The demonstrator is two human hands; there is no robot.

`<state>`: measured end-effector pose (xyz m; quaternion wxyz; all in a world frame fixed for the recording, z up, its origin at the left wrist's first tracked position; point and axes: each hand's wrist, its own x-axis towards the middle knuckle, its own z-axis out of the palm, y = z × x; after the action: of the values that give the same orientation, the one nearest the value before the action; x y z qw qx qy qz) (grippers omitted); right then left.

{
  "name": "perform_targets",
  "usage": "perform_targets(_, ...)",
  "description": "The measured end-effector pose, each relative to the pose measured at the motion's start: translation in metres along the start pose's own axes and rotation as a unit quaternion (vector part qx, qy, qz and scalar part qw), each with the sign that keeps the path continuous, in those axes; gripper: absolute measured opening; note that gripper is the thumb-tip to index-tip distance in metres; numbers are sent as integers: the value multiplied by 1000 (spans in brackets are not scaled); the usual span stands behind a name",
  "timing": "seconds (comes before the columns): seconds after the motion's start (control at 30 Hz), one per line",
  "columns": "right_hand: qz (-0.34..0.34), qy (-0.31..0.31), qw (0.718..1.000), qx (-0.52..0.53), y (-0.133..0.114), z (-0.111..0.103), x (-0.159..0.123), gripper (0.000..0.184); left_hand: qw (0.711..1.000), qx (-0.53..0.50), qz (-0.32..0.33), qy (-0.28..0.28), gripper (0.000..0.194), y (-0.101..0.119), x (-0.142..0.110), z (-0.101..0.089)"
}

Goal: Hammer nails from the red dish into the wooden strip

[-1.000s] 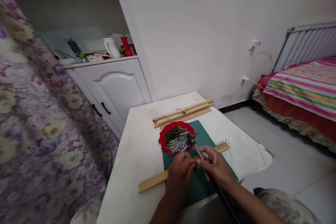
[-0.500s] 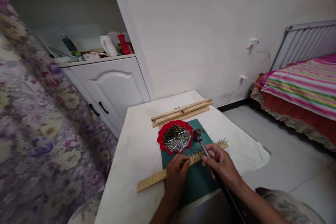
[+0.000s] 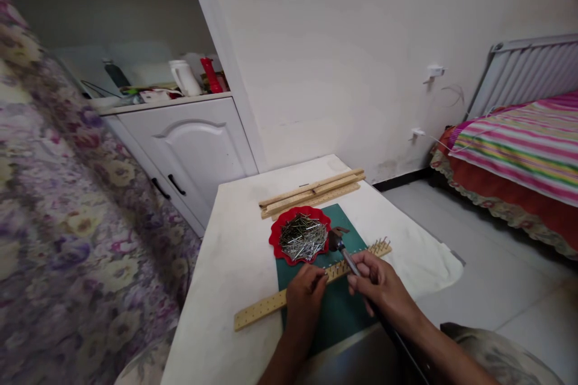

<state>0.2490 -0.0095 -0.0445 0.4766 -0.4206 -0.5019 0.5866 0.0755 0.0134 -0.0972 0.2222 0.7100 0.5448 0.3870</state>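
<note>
A wooden strip with rows of small holes lies slantwise across a green mat; nails stand up along its right part. My left hand is closed in a pinch over the strip's middle, on what looks like a nail, mostly hidden by the fingers. In my right hand is a hammer, gripped along its shaft with the head tilted up over the mat. Just beyond both hands, a red scalloped dish holds a heap of loose nails.
More wooden strips lie stacked at the far side of the white-covered table. A floral curtain hangs at the left, beside a white cabinet. A bed stands at the right beyond the floor.
My hands were together over the strip and have parted: the left now pinches at the strip, the right sits further right with the hammer. The hammer head has dipped slightly toward the dish since half a second ago.
</note>
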Motion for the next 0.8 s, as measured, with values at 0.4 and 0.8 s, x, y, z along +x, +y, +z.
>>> perform_targets(0.4,47,-89,994,-30,-5,3,-26,11,999,26,-19,4,14,0,1,2)
perform_targets(0.8,49,-89,994,-42,-12,5,-29,11,999,31,-25,-1,13,-2,1,2)
